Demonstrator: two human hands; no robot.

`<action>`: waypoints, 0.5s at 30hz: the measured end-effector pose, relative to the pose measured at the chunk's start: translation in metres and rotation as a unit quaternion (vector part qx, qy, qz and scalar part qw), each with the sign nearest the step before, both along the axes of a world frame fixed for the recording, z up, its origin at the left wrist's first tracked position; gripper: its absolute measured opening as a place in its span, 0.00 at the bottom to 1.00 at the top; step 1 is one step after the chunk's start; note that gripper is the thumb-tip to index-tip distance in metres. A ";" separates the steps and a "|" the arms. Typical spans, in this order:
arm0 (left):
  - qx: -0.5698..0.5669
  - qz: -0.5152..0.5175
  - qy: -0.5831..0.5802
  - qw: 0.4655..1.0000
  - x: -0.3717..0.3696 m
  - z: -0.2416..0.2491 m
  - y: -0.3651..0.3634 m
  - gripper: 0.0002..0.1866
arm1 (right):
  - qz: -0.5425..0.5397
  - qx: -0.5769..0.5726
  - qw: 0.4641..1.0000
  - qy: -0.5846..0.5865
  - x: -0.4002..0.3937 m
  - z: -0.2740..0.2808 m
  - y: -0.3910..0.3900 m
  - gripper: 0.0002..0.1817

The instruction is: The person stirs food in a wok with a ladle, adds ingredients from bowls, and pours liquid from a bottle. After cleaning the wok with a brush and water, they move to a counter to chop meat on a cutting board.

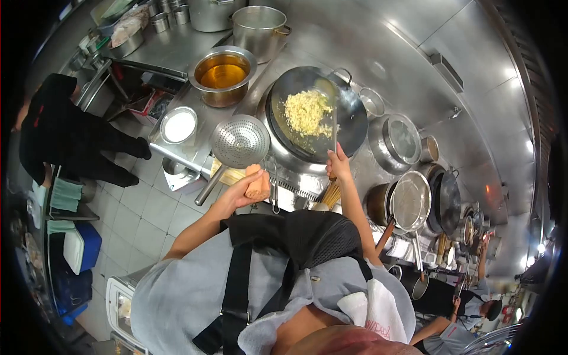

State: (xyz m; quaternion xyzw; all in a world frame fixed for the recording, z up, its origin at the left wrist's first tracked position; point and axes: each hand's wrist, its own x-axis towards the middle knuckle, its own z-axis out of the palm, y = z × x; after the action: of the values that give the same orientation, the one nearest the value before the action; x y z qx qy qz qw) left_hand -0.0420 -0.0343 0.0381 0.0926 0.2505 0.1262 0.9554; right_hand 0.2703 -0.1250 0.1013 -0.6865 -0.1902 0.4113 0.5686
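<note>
A dark wok [355, 112] sits on the stove with chopped yellow food [307, 112] inside. My right hand [338, 163] is closed round the handle of a long metal utensil [335, 127] that reaches into the wok. My left hand [245, 188] grips a folded orange-brown cloth [258, 186], in front of the wok and just below a perforated metal strainer [240, 141]. The strainer's handle points toward the lower left, beside my left forearm.
A pot of amber liquid [223, 77] and a tall steel pot [259, 26] stand behind the strainer. More pans and a mesh strainer [410, 201] line the right. A person in black [65, 130] stands at left; other people work at lower right.
</note>
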 end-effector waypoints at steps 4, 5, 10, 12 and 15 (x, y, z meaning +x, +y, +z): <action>0.039 -0.051 0.039 0.997 0.020 -0.005 0.006 0.15 | 0.205 -0.105 0.946 -0.228 0.001 -0.012 -0.061 0.35; 0.026 -0.053 0.022 0.998 0.030 -0.011 0.010 0.14 | 0.197 -0.107 0.949 -0.223 0.004 -0.014 -0.085 0.35; 0.010 -0.053 0.065 0.996 0.085 0.020 0.032 0.14 | 0.190 -0.275 0.777 -0.534 -0.001 0.033 -0.196 0.36; 0.010 -0.127 0.082 0.988 0.112 0.024 0.046 0.17 | 0.152 -0.240 0.792 -0.540 -0.012 0.025 -0.212 0.36; 0.018 -0.140 0.133 0.981 0.147 0.024 0.059 0.21 | 0.058 -0.159 0.871 -0.461 -0.048 0.010 -0.220 0.34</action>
State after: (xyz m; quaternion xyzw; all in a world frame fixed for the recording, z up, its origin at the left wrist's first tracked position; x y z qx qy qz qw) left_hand 0.1054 0.0245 0.0626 0.1601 0.3572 -0.0178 0.9200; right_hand 0.2219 -0.3455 0.1111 -0.8668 -0.4024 0.1054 0.2752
